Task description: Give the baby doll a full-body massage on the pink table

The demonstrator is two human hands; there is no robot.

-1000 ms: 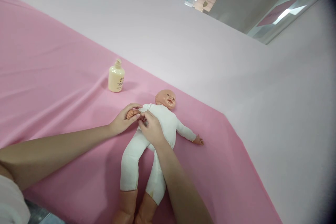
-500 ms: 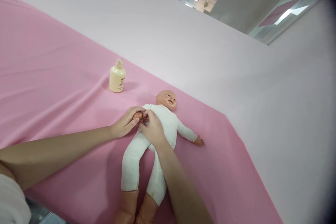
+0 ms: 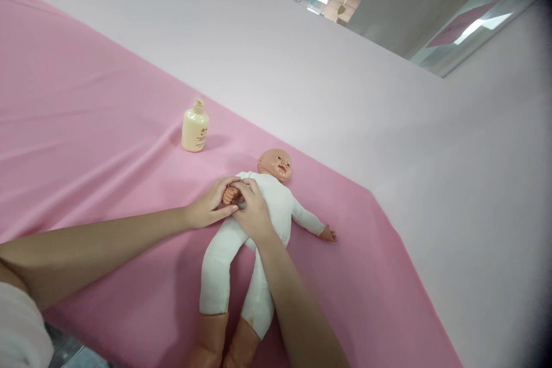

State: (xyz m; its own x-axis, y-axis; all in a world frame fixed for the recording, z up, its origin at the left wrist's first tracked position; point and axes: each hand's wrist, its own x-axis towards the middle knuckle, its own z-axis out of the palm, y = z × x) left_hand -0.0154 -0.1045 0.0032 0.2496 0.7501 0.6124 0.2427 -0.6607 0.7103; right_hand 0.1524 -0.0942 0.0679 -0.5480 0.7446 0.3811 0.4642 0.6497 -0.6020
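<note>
Both hands (image 3: 233,207) closed around doll's (image 3: 263,213) tiny hand, cream bottle (image 3: 195,126) well beyond

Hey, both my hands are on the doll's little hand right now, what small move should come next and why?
Probably slide the right hand fingertips outward along the doll's hand, while the left hand steadies it from below. Both hands are closed around it beside the doll, which lies flat on the pink sheet, so a short stroke needs no regrip.
</note>
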